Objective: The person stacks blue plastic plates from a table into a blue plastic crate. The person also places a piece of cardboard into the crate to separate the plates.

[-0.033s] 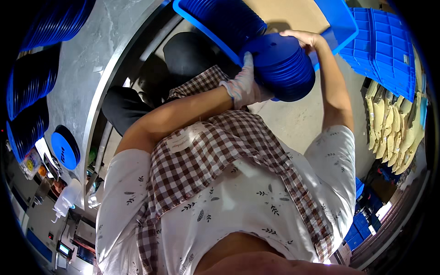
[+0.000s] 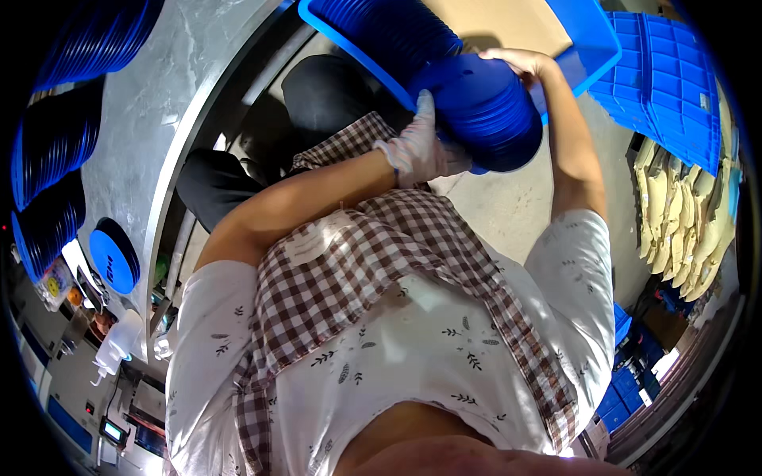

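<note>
Between my two hands is a thick stack of round blue discs (image 2: 496,119), tilted over the near side of an open blue bin. My left hand (image 2: 417,147), in a thin whitish glove, grips the stack's left side with the thumb up along the top disc. On the far right side, my bare right hand (image 2: 520,63) wraps the edge, and its fingers are partly hidden behind the discs. Inside the blue bin (image 2: 591,47) lies a row of similar blue discs (image 2: 389,36), beside a tan cardboard-like surface (image 2: 508,20).
On the left runs a grey stone-look table (image 2: 135,135) bearing several stacks of blue discs (image 2: 59,143) and a smaller blue disc pile (image 2: 113,258). A white bottle (image 2: 119,345) stands near its end. Blue crates (image 2: 667,79) and a pile of tan sacks (image 2: 683,214) are at the right.
The stack of discs has shifted slightly left and up, with both my hands moving along with it. My grip looks the same.
</note>
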The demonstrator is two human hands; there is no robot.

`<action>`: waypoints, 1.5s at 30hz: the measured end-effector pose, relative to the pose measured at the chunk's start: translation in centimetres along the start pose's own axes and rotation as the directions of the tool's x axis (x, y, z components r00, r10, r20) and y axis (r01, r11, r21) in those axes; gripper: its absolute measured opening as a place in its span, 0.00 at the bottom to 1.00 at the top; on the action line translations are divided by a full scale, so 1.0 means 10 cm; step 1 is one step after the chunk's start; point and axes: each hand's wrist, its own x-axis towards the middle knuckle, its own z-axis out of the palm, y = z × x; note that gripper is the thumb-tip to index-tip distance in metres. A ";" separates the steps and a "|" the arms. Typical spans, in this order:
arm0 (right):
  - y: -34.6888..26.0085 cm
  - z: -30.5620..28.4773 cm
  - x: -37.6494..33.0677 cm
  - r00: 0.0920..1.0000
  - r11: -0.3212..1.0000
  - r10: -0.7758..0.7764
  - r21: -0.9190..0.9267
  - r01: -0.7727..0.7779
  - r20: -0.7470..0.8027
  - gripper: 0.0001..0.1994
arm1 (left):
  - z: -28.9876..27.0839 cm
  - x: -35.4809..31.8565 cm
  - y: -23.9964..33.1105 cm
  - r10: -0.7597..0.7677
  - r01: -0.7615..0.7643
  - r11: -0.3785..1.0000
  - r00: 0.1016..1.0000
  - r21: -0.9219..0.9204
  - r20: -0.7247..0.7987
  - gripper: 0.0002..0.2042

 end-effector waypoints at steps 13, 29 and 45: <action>0.50 0.14 0.39 0.946 0.940 0.024 0.331 0.090 -0.324 0.32 | -0.45 -1.46 0.12 0.379 -0.457 0.691 0.889 0.560 0.258 0.29; -4.10 3.41 -1.07 0.101 0.145 -0.919 0.090 0.985 0.381 0.28 | -2.39 -5.04 0.08 0.446 -0.145 -0.253 -0.895 0.957 -0.018 0.26; -4.31 3.35 -0.81 0.009 0.005 -0.999 -0.093 0.996 0.032 0.34 | -1.39 -4.40 0.43 0.862 -0.519 -0.166 -0.490 0.838 -0.132 0.23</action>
